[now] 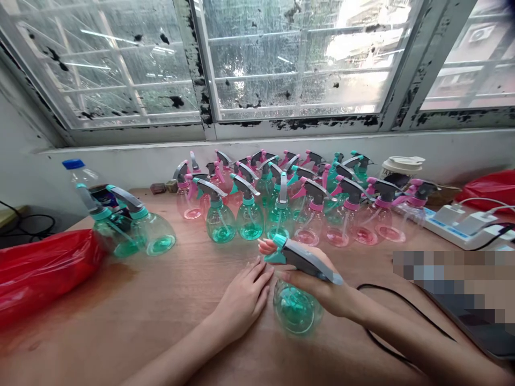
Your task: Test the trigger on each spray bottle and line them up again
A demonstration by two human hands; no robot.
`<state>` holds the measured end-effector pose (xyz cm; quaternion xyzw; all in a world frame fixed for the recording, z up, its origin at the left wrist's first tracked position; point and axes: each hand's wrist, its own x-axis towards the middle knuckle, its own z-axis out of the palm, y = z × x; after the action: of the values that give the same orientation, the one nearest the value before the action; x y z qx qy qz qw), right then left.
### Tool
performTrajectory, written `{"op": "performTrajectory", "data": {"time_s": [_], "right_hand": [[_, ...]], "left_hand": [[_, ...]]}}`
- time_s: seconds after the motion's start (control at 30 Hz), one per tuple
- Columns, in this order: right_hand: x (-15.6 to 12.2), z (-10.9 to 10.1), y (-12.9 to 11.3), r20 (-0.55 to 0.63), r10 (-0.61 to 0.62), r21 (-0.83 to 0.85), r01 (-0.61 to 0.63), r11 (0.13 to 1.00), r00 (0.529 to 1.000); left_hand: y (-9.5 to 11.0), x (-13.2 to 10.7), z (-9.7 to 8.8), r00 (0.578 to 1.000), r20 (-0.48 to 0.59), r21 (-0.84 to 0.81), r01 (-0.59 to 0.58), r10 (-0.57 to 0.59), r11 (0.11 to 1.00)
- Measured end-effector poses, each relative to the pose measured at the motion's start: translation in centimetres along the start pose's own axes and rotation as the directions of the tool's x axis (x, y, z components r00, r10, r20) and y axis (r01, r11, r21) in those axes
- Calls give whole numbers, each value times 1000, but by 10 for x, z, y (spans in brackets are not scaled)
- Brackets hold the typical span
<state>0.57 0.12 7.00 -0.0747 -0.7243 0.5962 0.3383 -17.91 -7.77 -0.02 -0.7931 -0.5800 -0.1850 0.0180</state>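
My right hand point(317, 279) is wrapped round the neck of a green spray bottle point(298, 311), just under its grey and teal trigger head. The bottle is clear, tinted green at the base, and tilts a little. Beside it, my left hand point(246, 292) lies flat on the table with its fingers stretched out, fingertips close to the bottle and to my right hand. Behind both hands stand several more spray bottles in rows, green ones point(220, 225) towards the left and pink ones point(311, 228) towards the right.
Two green spray bottles point(155, 233) stand apart at the left, near a red plastic bag point(48, 273). A white power strip point(462, 228) with plugs, a lidded cup point(402, 166) and another red bag point(491, 190) are at the right. A black cable point(406, 305) crosses the wooden table.
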Motion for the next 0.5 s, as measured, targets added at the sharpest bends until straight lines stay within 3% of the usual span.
{"op": "performTrajectory", "data": {"time_s": [0.3,0.5], "right_hand": [[-1,-4,-2,84,38,-26,-36,999,996],[1,2,-3,-51,-36,-86,32,996,998]], "left_hand": [[2,-1,-2,1000,8,-14,23,-23,1000],[-1,-2,-2,1000,-7,-53,-2,2,999]]}}
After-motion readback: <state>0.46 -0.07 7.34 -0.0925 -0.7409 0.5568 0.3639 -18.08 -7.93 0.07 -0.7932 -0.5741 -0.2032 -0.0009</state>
